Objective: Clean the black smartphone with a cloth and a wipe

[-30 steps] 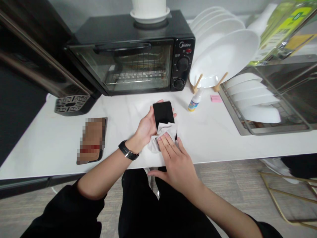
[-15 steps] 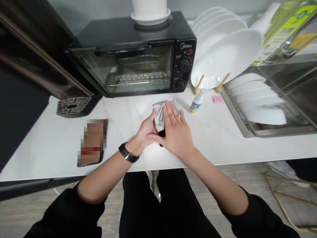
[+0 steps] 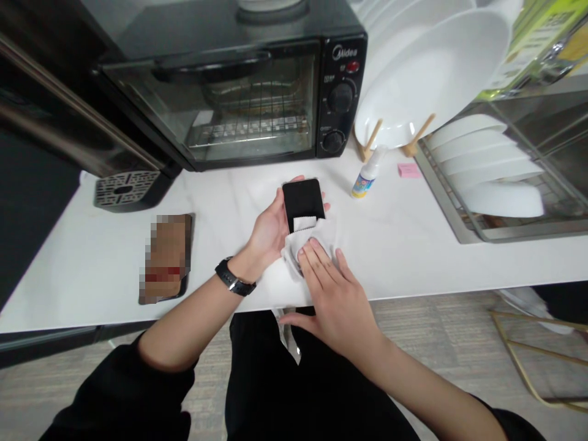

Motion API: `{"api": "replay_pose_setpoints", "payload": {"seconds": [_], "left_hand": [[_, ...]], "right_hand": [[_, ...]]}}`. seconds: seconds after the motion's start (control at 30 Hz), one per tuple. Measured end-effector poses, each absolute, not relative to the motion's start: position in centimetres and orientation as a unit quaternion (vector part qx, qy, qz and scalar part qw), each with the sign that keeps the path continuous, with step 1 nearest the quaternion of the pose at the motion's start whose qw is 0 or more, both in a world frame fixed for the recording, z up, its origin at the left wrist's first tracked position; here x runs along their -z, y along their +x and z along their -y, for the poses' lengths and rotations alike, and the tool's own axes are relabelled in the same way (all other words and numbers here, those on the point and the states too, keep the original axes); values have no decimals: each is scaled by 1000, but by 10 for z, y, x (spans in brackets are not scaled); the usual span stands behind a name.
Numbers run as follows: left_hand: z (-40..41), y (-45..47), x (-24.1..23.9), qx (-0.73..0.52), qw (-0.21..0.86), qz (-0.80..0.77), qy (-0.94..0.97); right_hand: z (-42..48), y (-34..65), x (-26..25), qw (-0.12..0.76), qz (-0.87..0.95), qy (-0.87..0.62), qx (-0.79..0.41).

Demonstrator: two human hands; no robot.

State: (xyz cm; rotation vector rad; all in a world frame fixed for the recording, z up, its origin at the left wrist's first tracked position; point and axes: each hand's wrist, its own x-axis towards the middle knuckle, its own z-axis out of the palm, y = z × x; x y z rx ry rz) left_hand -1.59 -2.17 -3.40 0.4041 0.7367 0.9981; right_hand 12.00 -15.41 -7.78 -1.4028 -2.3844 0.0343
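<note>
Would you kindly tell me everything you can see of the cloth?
The cloth is pale grey and looks thin and soft, with zigzag-cut edges. It lies rumpled across the near part of the phone, hiding that end. The fingers of the right hand rest on it from above. Whether the left hand, holding the phone, touches it is unclear.

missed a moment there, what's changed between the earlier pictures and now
The right hand slid the cloth to the far end of the phone, then back nearer, baring the upper screen again. Nothing was let go; the left hand still holds the phone. The spray bottle stayed put.
</note>
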Motion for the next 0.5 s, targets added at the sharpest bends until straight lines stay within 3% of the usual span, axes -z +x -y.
{"api": "replay_pose_setpoints", "payload": {"seconds": [0.23,0.5], "left_hand": [[20,-17,40,-462,802,-315,210],[16,-14,39,-462,795,-371,129]], "right_hand": [[120,124,71,206,813,-545,12],[61,97,53,227,822,-519,-57]]}}
